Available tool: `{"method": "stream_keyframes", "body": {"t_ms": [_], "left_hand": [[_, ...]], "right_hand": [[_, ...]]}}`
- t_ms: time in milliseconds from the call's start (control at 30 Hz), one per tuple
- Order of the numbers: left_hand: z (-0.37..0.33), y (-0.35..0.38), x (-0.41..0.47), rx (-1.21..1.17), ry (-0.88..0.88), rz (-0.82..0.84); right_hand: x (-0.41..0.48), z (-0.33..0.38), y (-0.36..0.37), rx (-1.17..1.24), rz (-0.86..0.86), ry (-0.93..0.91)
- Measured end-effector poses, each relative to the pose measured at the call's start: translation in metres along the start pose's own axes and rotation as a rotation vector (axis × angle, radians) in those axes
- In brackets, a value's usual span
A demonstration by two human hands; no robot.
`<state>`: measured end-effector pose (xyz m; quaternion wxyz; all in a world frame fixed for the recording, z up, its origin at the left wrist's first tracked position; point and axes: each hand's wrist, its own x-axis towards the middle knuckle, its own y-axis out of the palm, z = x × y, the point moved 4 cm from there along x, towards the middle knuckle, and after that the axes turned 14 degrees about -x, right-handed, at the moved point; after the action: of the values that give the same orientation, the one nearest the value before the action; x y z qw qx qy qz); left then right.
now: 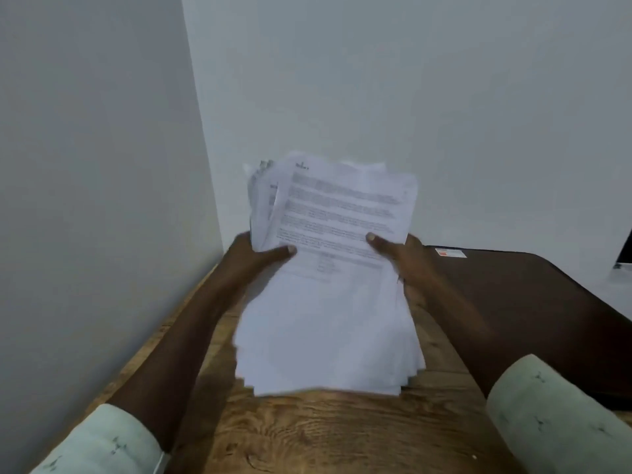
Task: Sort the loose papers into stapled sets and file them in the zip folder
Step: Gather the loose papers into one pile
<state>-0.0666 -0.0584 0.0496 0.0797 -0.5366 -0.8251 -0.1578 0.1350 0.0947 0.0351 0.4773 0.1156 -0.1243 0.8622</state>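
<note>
A single view was supplied, taken by a wide-angle camera worn on the head. The scene was looked at from above and from the near side of the stack of papers [328, 268], facing forward and down toward the wall corner behind the stack. The stack was seen at close range, near the middle of the frame. The wooden table [307, 436] was framed beneath the stack, and a dark brown folder [533, 302] to its right, cut by the frame edge.
</note>
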Motion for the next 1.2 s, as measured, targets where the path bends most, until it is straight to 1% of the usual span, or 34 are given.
{"method": "stream_keyframes", "body": {"t_ms": [33, 100, 167, 267, 333, 533, 600, 700, 800, 933, 1000, 1067, 1133, 1200], "left_hand": [[-0.021, 0.006, 0.001, 0.026, 0.125, -0.057], [-0.061, 0.022, 0.002, 0.0, 0.305, -0.074], [-0.088, 0.036, 0.005, -0.036, 0.397, -0.058], [-0.095, 0.044, 0.012, -0.068, 0.439, -0.071], [-0.088, 0.043, 0.014, -0.062, 0.42, -0.064], [-0.053, 0.028, 0.01, -0.054, 0.33, -0.08], [-0.043, 0.025, 0.011, -0.081, 0.276, -0.073], [-0.019, 0.023, 0.009, -0.098, 0.147, -0.052], [0.011, 0.022, 0.004, -0.065, 0.033, -0.059], [0.01, 0.026, 0.01, -0.063, 0.04, -0.079], [0.004, 0.024, 0.013, -0.164, 0.026, -0.028], [0.003, 0.023, 0.015, -0.258, -0.035, 0.067], [0.01, 0.03, 0.013, -0.184, -0.117, 0.147], [0.014, 0.035, 0.012, -0.147, -0.155, 0.15]], "right_hand": [[0.001, 0.019, -0.004, -0.004, -0.061, -0.06], [0.003, 0.061, -0.013, -0.026, -0.106, -0.207], [0.006, 0.097, -0.018, -0.011, -0.11, -0.331], [0.006, 0.115, -0.02, -0.052, -0.162, -0.387], [0.003, 0.106, -0.021, -0.042, -0.15, -0.359], [-0.001, 0.076, -0.021, 0.028, -0.001, -0.261], [0.001, 0.071, -0.02, 0.04, 0.036, -0.227], [0.002, 0.056, -0.017, 0.013, 0.084, -0.167], [-0.002, 0.032, -0.01, -0.042, 0.065, -0.097], [-0.006, 0.041, -0.009, -0.101, -0.022, -0.151], [-0.001, 0.047, -0.017, -0.053, -0.028, -0.187], [0.002, 0.039, -0.018, -0.053, -0.002, -0.145], [0.0, 0.026, -0.012, -0.138, 0.032, -0.08], [-0.002, 0.023, -0.006, -0.166, 0.056, -0.05]]}}
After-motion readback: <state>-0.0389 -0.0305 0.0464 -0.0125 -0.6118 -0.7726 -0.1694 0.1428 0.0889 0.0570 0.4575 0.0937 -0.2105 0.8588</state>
